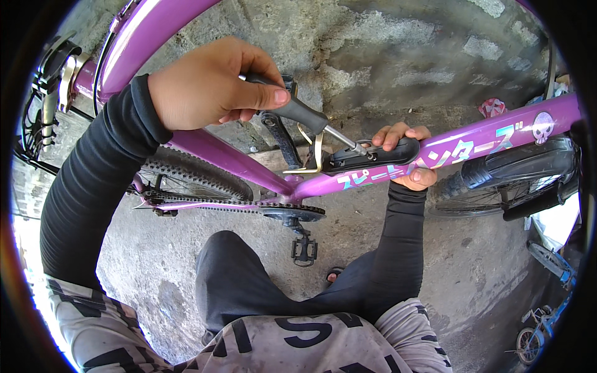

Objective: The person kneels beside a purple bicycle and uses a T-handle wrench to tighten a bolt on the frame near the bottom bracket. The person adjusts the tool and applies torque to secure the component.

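My left hand (211, 84) is closed around the dark handle of a screwdriver (301, 115). The silver shaft slants down to the right, its tip at a screw on a long black plastic mount (403, 153). That mount lies along the purple bicycle frame (457, 140). My right hand (404, 138) grips mount and tube together, fingers on the far side and thumb beneath the tube. A cream-coloured curved bracket (318, 152) stands at the mount's left end. Whether the screwdriver tip sits fully in the screw head is too small to tell.
Below the frame are the chainring (292, 213) and a pedal (304, 250). The rear wheel (193, 171) is at left, the front wheel (528, 180) at right. A rough concrete wall (398, 50) stands behind. A small blue bicycle (544, 323) is at lower right.
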Motion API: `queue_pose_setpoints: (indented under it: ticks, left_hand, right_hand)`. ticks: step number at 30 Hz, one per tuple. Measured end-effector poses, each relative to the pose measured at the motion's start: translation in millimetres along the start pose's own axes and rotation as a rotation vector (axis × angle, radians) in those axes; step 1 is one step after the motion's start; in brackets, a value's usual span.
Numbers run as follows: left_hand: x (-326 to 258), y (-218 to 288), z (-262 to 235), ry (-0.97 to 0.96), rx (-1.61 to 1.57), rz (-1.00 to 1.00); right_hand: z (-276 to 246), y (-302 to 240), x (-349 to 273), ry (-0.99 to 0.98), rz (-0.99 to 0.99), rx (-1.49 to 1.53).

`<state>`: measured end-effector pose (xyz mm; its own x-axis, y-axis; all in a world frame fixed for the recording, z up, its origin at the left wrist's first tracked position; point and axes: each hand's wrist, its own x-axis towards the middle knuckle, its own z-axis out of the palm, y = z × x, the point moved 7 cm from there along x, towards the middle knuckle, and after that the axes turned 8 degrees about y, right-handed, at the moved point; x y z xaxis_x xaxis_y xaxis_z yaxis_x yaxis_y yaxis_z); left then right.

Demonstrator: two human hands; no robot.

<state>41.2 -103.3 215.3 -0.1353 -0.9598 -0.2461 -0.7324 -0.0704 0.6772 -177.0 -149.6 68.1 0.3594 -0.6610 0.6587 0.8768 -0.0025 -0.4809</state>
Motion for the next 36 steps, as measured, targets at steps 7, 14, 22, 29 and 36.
queue_pose_setpoints:
  ticks: [7, 14, 22, 29, 36]
  left_hand:
    - [3.1, -1.9, 3.3, -0.008, -0.052, 0.061]
    - [1.7, -6.3, 4.3, -0.095, -0.16, -0.05]
    - [3.9, -6.7, 6.0, -0.06, -0.057, 0.046]
    - [1.2, -8.9, 4.7, -0.045, -0.091, -0.057]
    - [2.2, 7.7, 2.5, 0.027, 0.036, 0.176]
  right_hand:
    - [-1.9, -1.4, 0.7, -0.036, -0.015, -0.012]
    - [0.0, -0.1, 1.8, -0.02, -0.01, 0.024]
    - [-3.8, 7.4, 2.7, -0.042, 0.059, 0.053]
    - [4.4, 21.0, 2.5, -0.086, 0.131, 0.118]
    - [1.9, 19.0, 2.0, -0.085, 0.139, 0.082]
